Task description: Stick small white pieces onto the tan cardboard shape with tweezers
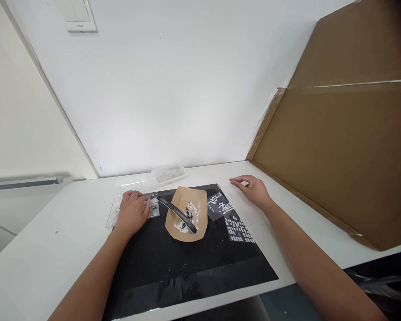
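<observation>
Resting on a clear tray (115,214) at the mat's far left corner, the left hand (132,213) has its fingers curled loosely over the tray's top; whether they actually pinch it I cannot tell. The tray lies flat, half on the black mat (173,263), half on the white table (36,249). Just right of it sits one tan paper (200,198), folded into a shallow scoop, with a small heap of white chips (191,213) in it and one dark tool (177,213) lying slantwise across it, one end pointing toward the tray.

To handle the tray well, I would judge it best kept level and pressed down evenly, since a thin plastic piece can skid off the mat's edge.

Farther right, two patches of small white pieces (235,227) lie in rows on the mat. The right hand (252,187) hovers or rests open on the table beyond them, fingers spread and holding nothing. Behind the mat stands one more clear dish (169,173), and one big cardboard sheet (337,156) leans at the right.
</observation>
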`<state>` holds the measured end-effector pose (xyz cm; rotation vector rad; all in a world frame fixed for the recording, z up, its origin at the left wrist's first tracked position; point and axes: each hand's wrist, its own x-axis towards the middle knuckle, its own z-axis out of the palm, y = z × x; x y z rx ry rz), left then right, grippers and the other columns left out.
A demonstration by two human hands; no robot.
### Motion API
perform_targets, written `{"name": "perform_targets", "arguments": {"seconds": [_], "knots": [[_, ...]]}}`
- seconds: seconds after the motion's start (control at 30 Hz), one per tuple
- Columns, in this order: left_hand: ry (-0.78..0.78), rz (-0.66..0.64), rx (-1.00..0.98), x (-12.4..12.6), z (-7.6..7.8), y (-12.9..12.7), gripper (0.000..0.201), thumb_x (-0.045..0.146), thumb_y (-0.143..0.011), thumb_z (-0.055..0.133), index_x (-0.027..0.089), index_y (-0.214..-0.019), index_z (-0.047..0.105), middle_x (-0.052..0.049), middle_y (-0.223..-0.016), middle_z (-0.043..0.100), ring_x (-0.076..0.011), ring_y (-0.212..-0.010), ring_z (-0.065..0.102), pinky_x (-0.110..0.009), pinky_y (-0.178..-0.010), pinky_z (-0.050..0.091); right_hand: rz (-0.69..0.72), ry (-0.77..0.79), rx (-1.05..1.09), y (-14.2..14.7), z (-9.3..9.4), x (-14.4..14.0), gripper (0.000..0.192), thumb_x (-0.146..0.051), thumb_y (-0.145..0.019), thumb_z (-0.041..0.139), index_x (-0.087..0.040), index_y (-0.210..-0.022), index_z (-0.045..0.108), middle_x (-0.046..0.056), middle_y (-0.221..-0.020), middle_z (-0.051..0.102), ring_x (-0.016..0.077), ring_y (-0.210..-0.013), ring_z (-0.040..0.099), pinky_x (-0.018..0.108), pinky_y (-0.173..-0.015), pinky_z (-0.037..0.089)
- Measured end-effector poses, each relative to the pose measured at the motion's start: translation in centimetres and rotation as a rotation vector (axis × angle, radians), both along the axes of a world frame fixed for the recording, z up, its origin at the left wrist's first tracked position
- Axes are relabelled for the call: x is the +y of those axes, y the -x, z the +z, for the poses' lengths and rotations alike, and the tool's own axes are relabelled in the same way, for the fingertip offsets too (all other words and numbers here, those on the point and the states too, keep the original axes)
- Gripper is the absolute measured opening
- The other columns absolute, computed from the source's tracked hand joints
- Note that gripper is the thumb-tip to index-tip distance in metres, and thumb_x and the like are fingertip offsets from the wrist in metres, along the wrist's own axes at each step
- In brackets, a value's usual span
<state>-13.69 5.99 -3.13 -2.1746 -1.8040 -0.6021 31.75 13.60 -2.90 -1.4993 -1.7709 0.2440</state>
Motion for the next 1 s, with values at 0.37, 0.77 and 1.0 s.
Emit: {"name": "perform_targets", "arguments": {"seconds": [0.37,0.77,1.0], "knots": [[0.039,0.024,-0.016,0.0,-0.4,-0.1,0.038,0.039,-0.099,0.042,0.017,-0.104,0.072,-0.016,-0.115,0.061,-0.0370,-0.118,0.045,-0.053,-0.097,0.045,-0.018,-0.027,-0.013,0.4,0.5,-0.2,0.044,-0.053,-0.102,0.037,-0.028,-0.110,0.074,0.003,-0.100,0.077,0.0256,-0.101,0.066,0.037,-0.081,0.050],[0.120,0.009,-0.087,0.4,0.2,1.0,0.030,0.029,-0.097,0.042,0.021,-0.096,0.071,-0.013,-0.113,0.064,-0.0339,-0.117,0.047,-0.052,-0.097,0.045,0.005,0.000,-0.075,1.0,0.0,-0.3,0.031,-0.047,-0.095,0.053,-0.027,-0.106,0.075,0.005,-0.103,0.075,0.0241,-0.090,0.068,0.034,-0.069,0.052],[0.198,0.079,-0.148,0.2,0.9,1.6,0.028,0.041,-0.094,0.049,0.024,-0.089,0.071,-0.011,-0.118,0.064,-0.0358,-0.122,0.044,-0.052,-0.090,0.046,0.015,-0.015,-0.080,1.1,0.0,-0.4,0.031,-0.048,-0.093,0.056,-0.027,-0.105,0.075,0.006,-0.105,0.074,0.0248,-0.093,0.068,0.034,-0.067,0.053]]}}
